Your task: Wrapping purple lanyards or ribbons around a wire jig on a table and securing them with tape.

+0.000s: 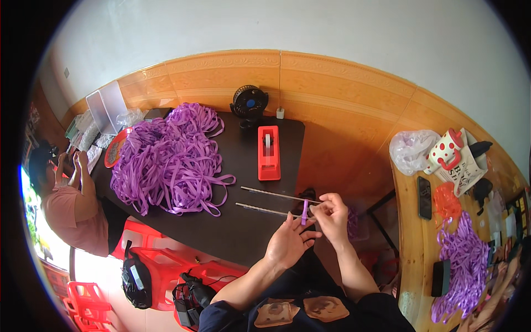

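Observation:
Two thin metal rods (271, 193) run side by side out over the near right edge of the dark table. A short purple ribbon (305, 212) spans them close to their right ends. My right hand (332, 217) pinches at the ribbon, thumb and fingers closed beside the rods. Palm up, my left hand (287, 243) lies just below, its fingers spread and its thumb tip by the lower rod. Whether those left fingertips touch the ribbon is hard to make out. A big heap of purple ribbon (171, 160) covers the table's left part.
A red tape dispenser (269, 166) and a black fan (249, 104) stand on the dark table (238, 238). Rightward, a wooden table (412, 265) bears a phone (424, 198), a spotted mug (444, 149) and more ribbon (462, 265). A person (77, 210) sits left, near red chairs (160, 271).

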The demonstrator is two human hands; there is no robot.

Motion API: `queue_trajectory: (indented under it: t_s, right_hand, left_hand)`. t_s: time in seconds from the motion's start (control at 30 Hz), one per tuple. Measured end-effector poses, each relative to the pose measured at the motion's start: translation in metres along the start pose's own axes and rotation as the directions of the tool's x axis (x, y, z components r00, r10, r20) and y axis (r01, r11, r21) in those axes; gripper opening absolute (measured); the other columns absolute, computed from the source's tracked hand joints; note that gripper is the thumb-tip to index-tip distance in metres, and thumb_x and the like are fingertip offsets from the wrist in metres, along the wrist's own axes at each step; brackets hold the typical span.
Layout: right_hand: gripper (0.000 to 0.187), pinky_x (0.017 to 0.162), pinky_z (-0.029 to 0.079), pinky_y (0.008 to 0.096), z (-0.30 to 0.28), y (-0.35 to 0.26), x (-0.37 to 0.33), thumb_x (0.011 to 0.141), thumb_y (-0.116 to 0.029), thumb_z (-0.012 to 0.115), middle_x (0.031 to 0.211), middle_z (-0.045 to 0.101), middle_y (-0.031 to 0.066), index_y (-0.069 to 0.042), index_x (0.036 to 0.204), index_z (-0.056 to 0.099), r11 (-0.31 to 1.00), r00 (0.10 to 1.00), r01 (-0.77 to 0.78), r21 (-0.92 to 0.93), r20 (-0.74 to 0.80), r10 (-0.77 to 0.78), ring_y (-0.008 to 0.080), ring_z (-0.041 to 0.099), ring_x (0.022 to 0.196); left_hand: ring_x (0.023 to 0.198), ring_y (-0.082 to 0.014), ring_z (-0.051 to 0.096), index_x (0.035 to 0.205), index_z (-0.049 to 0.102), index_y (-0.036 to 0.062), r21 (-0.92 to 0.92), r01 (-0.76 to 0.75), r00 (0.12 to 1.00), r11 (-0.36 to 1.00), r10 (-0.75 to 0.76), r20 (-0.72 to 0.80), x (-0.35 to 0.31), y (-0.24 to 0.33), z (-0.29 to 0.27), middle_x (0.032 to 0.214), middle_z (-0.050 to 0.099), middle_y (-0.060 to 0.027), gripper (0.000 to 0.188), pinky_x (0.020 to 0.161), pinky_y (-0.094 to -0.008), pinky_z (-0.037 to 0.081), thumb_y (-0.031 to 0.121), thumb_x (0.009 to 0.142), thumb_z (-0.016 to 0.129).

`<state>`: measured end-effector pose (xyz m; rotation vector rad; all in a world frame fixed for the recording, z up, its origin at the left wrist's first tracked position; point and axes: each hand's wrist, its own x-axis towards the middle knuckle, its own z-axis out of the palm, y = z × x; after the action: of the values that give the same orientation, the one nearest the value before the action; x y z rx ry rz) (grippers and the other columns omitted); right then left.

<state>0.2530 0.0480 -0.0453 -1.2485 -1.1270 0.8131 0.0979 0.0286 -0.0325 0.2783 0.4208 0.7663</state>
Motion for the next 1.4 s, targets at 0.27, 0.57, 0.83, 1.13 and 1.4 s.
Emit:
queue_trajectory:
  t_s: [0.27,0.57,0.83,1.13,1.4]
  right_hand:
    - [0.031,0.056,0.049,0.0215,0.006,0.003,0.006,0.077,0.008,0.065,0.072,0.064,0.0088,0.001,0.1,0.046,0.991,0.994,-0.097,0.092,0.064,0.091,0.0084,0.059,0.063]
    - [0.023,0.059,0.048,0.0225,0.004,0.019,0.0,0.075,0.006,0.068,0.074,0.067,0.0102,0.0,0.09,0.052,0.992,0.999,-0.04,0.123,-0.001,0.041,0.01,0.061,0.066]
    - [0.021,0.074,0.051,0.0289,-0.001,0.04,-0.002,0.081,0.001,0.064,0.091,0.067,0.0123,-0.003,0.099,0.053,0.82,0.974,-0.22,0.528,0.072,0.215,0.0172,0.064,0.083]
    - [0.045,0.083,0.05,0.0315,0.032,0.108,0.013,0.087,-0.021,0.063,0.108,0.06,0.0106,-0.004,0.126,0.047,0.328,0.817,-0.522,0.787,0.573,-0.074,0.0222,0.06,0.096]
    - [0.071,0.09,0.05,0.0447,0.009,0.091,0.007,0.091,-0.03,0.057,0.12,0.054,0.0226,-0.011,0.147,0.018,0.192,0.793,-0.563,0.804,0.591,-0.149,0.0364,0.054,0.113]
  left_hand:
    - [0.101,-0.0256,0.054,0.132,0.039,0.0038,0.014,0.009,1.0,1.0,-0.009,-0.012,0.0,0.001,0.002,0.122,0.05,-0.0091,0.059,0.085,-0.0353,0.038,0.051,0.097,0.03]
    - [0.101,-0.0258,0.054,0.131,0.04,0.004,0.004,0.013,1.0,1.0,-0.013,0.0,0.001,0.0,0.001,0.123,0.05,-0.0101,0.058,0.084,-0.0352,0.038,0.05,0.098,0.028]
    - [0.101,-0.026,0.054,0.131,0.04,0.0045,-0.003,0.012,1.0,1.0,-0.012,-0.011,0.0,0.0,-0.001,0.126,0.051,-0.0107,0.057,0.085,-0.0353,0.039,0.049,0.099,0.028]
    - [0.1,-0.0261,0.055,0.13,0.042,0.003,0.0,0.018,1.0,1.0,-0.018,0.001,0.001,0.0,-0.002,0.126,0.052,-0.0112,0.058,0.085,-0.0353,0.039,0.05,0.098,0.028]
    - [0.098,-0.0242,0.055,0.128,0.044,0.0039,-0.012,-0.003,0.999,1.0,0.004,0.048,0.0,-0.002,-0.005,0.121,0.054,-0.0093,0.055,0.083,-0.0334,0.04,0.049,0.099,0.029]
